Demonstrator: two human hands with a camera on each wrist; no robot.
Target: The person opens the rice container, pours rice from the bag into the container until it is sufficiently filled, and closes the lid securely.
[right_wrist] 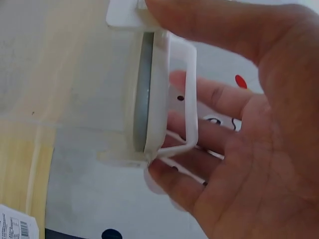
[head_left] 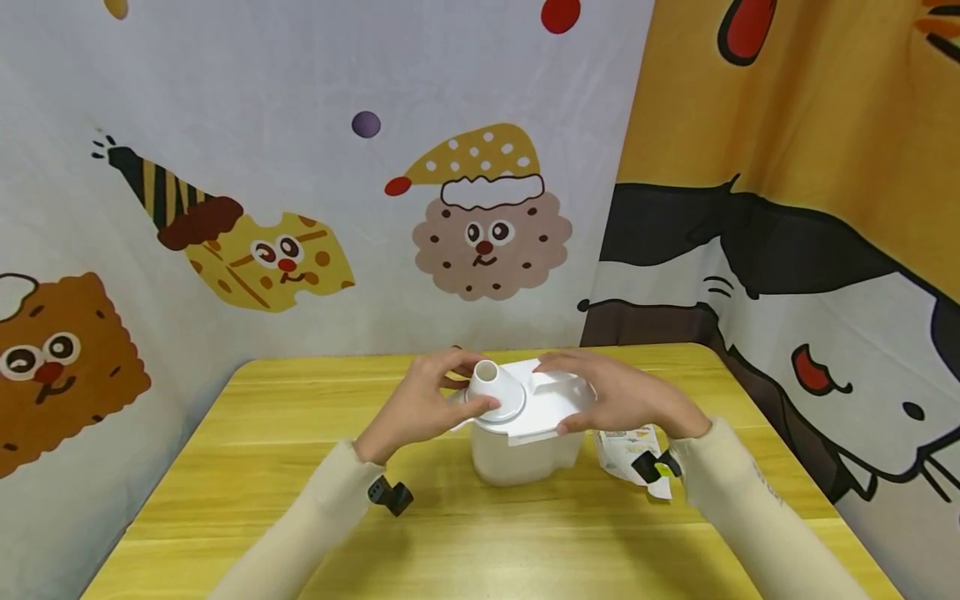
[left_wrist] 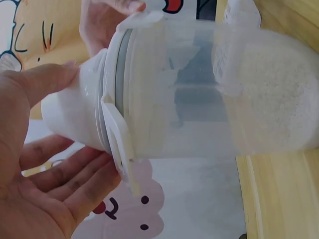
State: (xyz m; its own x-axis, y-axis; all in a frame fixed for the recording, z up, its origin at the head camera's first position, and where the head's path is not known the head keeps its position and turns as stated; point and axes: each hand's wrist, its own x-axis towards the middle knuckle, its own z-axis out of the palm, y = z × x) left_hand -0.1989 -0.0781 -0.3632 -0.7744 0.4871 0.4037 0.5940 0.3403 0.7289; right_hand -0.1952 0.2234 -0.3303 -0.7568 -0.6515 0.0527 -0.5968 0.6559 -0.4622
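A translucent plastic storage container (head_left: 517,462) stands on the table, with pale granules (left_wrist: 279,94) at its bottom. Its white lid (head_left: 534,417) has a grey seal (right_wrist: 143,94), a carry handle (right_wrist: 191,99) and a cone-shaped spout cap (head_left: 491,392). My left hand (head_left: 431,404) holds the cap from the left, thumb on its near side and fingers round its far side. My right hand (head_left: 630,392) spans the lid's right end, its thumb at the near clip and its fingers at the far edge beyond the handle.
A white printed packet (head_left: 626,450) lies right of the container, partly behind my right wrist. The wooden table (head_left: 300,433) reaches back to a cartoon-print cloth (head_left: 300,167), which also hangs along the right side.
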